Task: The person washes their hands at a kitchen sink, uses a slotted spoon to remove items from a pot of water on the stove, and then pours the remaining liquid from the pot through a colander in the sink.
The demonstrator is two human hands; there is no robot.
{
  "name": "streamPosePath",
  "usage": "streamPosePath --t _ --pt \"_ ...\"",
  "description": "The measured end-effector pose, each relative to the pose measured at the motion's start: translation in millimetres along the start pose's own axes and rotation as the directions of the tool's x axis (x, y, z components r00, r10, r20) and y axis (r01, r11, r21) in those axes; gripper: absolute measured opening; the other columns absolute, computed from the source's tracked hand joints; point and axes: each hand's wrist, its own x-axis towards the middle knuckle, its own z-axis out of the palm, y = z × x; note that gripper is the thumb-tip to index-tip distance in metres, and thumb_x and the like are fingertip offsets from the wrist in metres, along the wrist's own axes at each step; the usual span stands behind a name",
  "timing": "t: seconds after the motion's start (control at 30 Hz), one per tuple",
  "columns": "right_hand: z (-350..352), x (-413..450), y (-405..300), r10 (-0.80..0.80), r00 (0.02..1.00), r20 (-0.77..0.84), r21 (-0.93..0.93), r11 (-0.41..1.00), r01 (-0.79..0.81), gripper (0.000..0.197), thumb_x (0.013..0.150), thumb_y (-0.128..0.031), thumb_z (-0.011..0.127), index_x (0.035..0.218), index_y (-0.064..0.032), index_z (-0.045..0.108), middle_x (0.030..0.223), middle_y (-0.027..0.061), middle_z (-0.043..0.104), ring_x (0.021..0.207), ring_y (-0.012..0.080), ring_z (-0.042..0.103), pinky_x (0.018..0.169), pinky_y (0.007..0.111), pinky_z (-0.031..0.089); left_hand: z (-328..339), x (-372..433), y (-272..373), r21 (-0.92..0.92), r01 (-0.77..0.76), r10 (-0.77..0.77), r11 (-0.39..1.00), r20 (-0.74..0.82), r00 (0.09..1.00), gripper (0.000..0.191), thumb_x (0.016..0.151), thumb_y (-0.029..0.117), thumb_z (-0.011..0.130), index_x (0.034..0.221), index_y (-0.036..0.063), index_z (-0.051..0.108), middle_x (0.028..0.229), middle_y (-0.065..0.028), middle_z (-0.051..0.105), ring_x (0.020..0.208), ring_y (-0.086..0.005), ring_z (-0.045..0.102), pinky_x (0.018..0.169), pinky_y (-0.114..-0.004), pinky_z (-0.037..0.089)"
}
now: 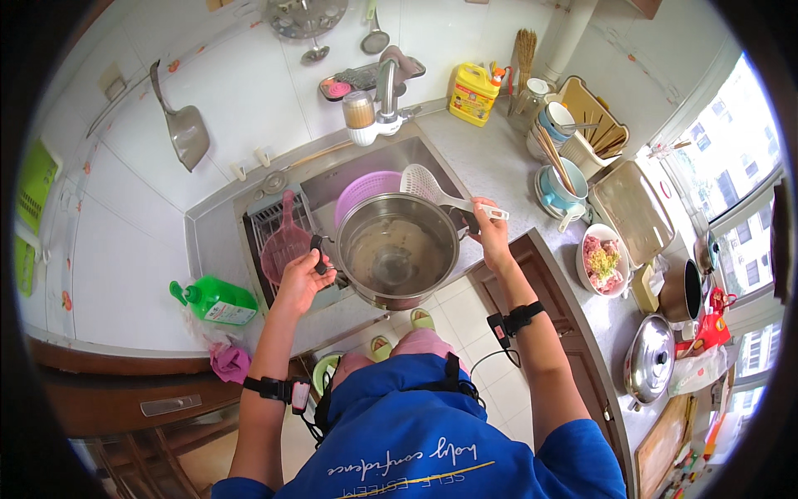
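A deep stainless steel pot (397, 293) with cloudy liquid inside is held up in front of me, over the sink's front edge. My left hand (303, 279) grips its black left handle (320, 254). On the other side my right hand (490, 236) grips the right handle, together with the handle of a white slotted skimmer (424, 185). The skimmer's perforated head lies by the pot's far rim. Behind the pot, partly hidden by it, a purple colander (361, 192) sits in the sink (411, 153). A pink strainer (288, 246) rests on a rack at the sink's left.
The faucet (386, 103) stands behind the sink. A green soap bottle (218, 300) is at the left. On the right counter are stacked blue bowls (564, 181), a white bowl of ground meat (589, 280), a lidded pan (649, 362) and a brown pot (679, 288). A yellow jug (472, 93) stands at the back.
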Motion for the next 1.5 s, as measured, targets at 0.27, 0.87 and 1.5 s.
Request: streamPosePath --t 0.27,0.87,1.5 --pt "-23 33 -18 -0.210 0.977 0.025 -0.306 0.929 0.208 0.023 0.097 -0.025 0.059 0.102 -0.0026 0.066 0.069 0.0004 0.061 0.063 0.0091 0.060 0.059 0.025 0.049 10 5 12 0.135 -0.011 0.012 0.991 -0.013 1.000 0.026 0.096 0.029 0.060 0.092 0.0042 0.061 0.085 -0.0049 0.061 0.072 -0.0170 0.064 0.069 -0.032 0.055" --pt "44 -20 -123 -0.062 0.993 0.097 -0.047 0.997 0.067 0.025 0.090 -0.008 0.067 0.070 -0.0013 0.054 0.065 0.0060 0.062 0.057 0.0126 0.066 0.048 0.023 0.054 32 18 20 0.109 -0.001 0.021 0.994 -0.184 0.983 0.027 0.093 0.030 0.063 0.082 0.0059 0.061 0.072 -0.0057 0.063 0.059 -0.0122 0.061 0.057 -0.026 0.051" --pt "68 27 -139 -0.274 0.944 -0.186 0.039 0.957 0.286 0.032 0.093 -0.017 0.066 0.072 0.0006 0.051 0.065 0.0077 0.061 0.060 0.0157 0.067 0.055 0.026 0.056 43 17 15 0.107 -0.041 0.068 0.993 -0.263 0.962 0.029 0.092 0.030 0.063 0.079 0.0043 0.061 0.067 -0.0070 0.062 0.052 -0.0130 0.058 0.049 -0.025 0.048"
